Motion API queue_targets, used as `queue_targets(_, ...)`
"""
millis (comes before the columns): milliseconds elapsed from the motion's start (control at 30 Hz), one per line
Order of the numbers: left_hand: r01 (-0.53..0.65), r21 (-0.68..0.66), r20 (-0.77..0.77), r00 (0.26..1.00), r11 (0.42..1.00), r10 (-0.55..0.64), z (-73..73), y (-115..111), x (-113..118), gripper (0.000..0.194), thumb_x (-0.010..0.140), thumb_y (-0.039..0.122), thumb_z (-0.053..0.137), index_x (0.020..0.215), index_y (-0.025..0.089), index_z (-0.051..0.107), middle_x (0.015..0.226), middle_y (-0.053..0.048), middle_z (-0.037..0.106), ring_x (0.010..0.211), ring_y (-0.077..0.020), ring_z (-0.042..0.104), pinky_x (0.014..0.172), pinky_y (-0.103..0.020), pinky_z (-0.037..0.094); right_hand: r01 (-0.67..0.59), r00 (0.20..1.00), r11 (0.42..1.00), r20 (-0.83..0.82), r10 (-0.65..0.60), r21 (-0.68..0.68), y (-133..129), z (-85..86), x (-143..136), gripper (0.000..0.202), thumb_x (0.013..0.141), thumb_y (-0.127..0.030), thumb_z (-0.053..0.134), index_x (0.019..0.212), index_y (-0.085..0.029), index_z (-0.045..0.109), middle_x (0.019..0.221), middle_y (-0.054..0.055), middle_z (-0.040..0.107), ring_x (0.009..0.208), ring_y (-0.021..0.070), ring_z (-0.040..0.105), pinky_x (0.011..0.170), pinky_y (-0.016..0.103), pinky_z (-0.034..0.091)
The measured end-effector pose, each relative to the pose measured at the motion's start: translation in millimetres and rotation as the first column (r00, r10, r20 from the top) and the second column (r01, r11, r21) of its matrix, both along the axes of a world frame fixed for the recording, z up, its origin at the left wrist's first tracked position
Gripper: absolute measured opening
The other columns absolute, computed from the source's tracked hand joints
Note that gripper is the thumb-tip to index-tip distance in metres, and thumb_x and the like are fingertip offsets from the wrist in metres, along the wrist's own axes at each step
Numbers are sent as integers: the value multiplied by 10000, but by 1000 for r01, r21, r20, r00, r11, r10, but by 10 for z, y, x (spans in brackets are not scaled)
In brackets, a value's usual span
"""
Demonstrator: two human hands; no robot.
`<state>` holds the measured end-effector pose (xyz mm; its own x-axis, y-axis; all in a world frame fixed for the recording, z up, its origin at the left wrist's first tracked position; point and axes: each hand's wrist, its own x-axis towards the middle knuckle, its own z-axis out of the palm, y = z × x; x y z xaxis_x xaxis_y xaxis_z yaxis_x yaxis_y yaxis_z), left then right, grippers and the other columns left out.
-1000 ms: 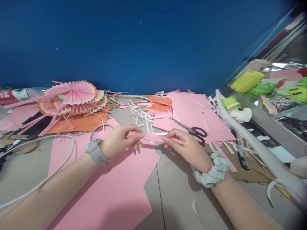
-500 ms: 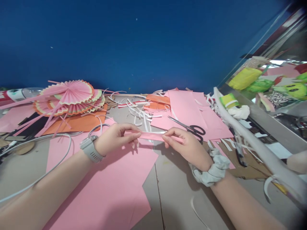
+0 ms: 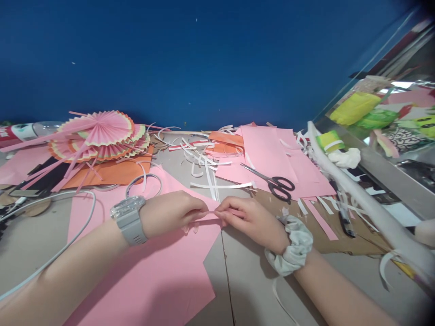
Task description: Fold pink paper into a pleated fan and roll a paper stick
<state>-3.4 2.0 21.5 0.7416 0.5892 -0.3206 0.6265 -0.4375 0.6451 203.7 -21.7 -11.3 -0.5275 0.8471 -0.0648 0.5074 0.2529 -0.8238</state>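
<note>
Pink strip sits pinched by our left hand and right hand over grey surface, blue wall at twelve o'clock.

left hand: wearing a chunky watch at the wrist — grey strap's showing a row of little slots, case is looking kinda see-through | right hand: rocking a puffy scrunchie at the wrist — pale grey-green fabric's bunching up in soft folds

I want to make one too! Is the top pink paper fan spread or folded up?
Spread out: the pink pleated paper fan with an orange edge opens wide, its creases fanning from the middle.
</note>
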Motion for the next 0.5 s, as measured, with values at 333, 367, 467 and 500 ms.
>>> queue_targets(333,3,18,53,999,1000,-4,99,58,-121,259,881,175,361,928,216,612,702,57,656,565,-63,591,581,-148,403,61,989,989,-129,-79,-136,69,83,111,234,837,-371,493,724,-175,555,654,-5,610,624,105,563,600,222,425)
queue_targets(367,-7,19,58,998,1000,5,105,71,-145,253,884,195,368,954,224,610,723,58,662,563,-60,591,572,-142,404,74,986,984,-135,-96,-159,75,91,121,232,831,-376,501,728,-174,552,647,-8,608,583,93,543,557,211,410)
queue_targets(467,-48,34,82,996,998,45,110,117,-211,238,885,258,397,994,239,607,721,55,661,561,-61,588,546,-133,400,132,980,971,-124,-159,-202,89,96,139,232,817,-398,522,747,-178,544,638,-18,607,500,63,464,467,189,347)
queue_targets(500,-62,37,92,994,997,58,105,132,-227,235,883,273,404,992,237,609,713,53,658,564,-63,586,546,-133,399,145,977,968,-123,-173,-206,90,92,138,233,815,-404,524,751,-181,543,637,-21,607,490,59,448,456,186,334)
